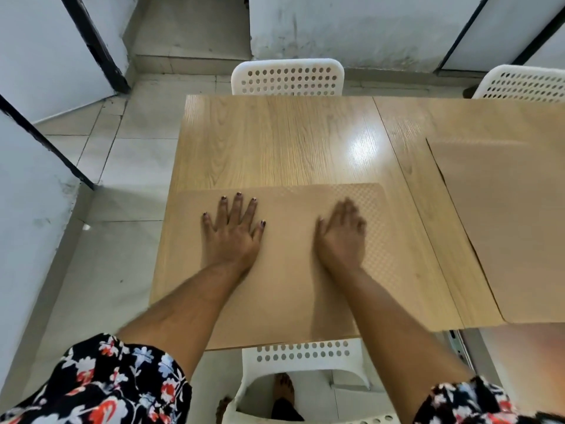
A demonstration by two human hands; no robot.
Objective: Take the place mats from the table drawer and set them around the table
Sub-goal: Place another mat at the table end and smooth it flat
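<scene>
A tan place mat [290, 270] lies flat on the near part of the light wooden table [275, 142], reaching its front edge. My left hand [234, 231] rests palm down on the mat's left half with fingers spread. My right hand [344, 232] lies flat on the right half, blurred. Neither hand grips anything. A second tan place mat [504, 234] lies on the table's right side, running out of view. Under the table's right front edge a metal drawer rail [457, 344] shows.
A white perforated chair [287, 76] stands at the far side, another white chair [522, 82] at the far right, and a third white chair [305, 362] is tucked under the near edge by my foot. Pale tiled floor lies left, with white panels and black frames.
</scene>
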